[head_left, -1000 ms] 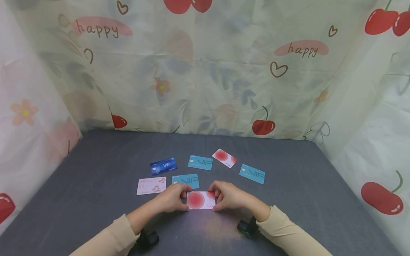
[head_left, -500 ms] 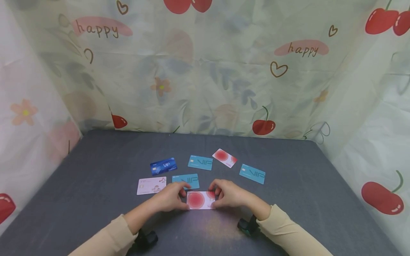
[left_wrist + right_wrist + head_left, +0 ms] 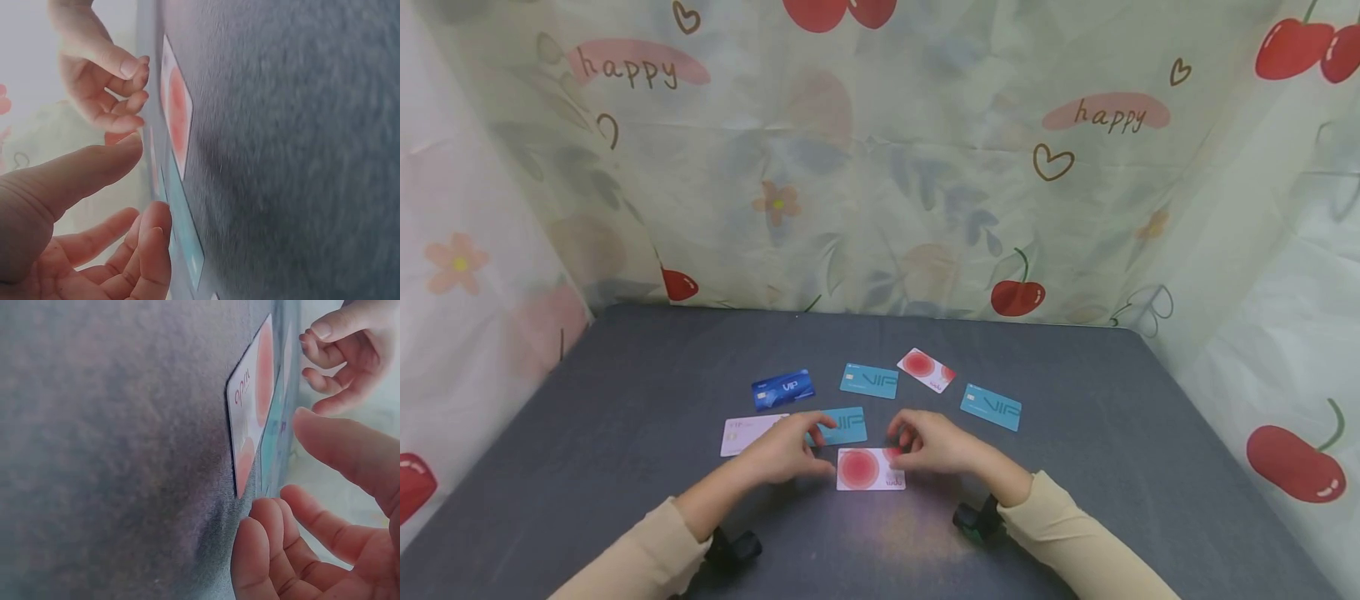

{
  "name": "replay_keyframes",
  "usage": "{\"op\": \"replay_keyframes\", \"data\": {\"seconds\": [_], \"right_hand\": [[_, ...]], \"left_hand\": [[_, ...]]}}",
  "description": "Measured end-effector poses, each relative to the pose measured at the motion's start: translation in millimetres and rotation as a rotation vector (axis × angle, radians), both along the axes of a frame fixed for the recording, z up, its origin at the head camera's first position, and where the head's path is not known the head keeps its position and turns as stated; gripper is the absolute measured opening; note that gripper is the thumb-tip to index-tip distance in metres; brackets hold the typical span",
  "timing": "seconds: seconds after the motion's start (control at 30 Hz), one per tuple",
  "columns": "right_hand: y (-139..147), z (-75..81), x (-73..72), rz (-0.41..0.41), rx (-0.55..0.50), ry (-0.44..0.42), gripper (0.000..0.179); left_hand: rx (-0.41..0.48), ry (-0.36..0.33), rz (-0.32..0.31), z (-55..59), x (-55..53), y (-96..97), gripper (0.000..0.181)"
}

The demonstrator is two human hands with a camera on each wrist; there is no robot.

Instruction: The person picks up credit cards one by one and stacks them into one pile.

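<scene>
A white card with red circles (image 3: 859, 469) lies flat on the dark table, between the two hands. My left hand (image 3: 782, 448) hovers off its left end, thumb and fingers apart with nothing between them. In the head view it overlaps a teal VIP card (image 3: 850, 427) and part of a pale pink card (image 3: 747, 433). My right hand (image 3: 936, 442) is raised over the card's right end, loosely curled and holding nothing. The right wrist view shows a gap between those fingertips (image 3: 250, 550) and the red-circle card (image 3: 247, 400).
Farther back on the table (image 3: 1052, 500) lie a dark blue VIP card (image 3: 783, 389), a teal card (image 3: 868, 381), a tilted red-circle card (image 3: 926, 370) and another teal card (image 3: 991, 407). A printed curtain (image 3: 880, 167) borders the table's back and sides.
Both hands have let go of the red-circle card and lifted. My left hand has drawn away leftward, my right hand slightly upward. The card stays in place.
</scene>
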State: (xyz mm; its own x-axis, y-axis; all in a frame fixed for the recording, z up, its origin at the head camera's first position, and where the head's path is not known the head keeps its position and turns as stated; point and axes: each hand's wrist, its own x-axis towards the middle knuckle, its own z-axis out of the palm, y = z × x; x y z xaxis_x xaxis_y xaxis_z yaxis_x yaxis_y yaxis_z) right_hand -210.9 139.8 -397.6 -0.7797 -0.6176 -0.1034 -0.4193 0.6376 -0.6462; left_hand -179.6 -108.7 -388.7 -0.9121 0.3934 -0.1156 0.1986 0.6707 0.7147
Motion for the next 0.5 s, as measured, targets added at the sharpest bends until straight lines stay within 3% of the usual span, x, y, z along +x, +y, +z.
{"op": "replay_keyframes", "data": {"seconds": [0.13, 0.5], "right_hand": [[-3, -0.1, -4.1, -0.006, -0.007, 0.001, 0.034], [-16, 1.1, -20.7, -0.024, -0.005, 0.000, 0.035]], "left_hand": [[0.025, 0.028, 0.001, 0.6, -3.6, -8.2, 0.054], [0.049, -0.005, 0.095, 0.2, -17.2, -29.2, 0.054]]}}
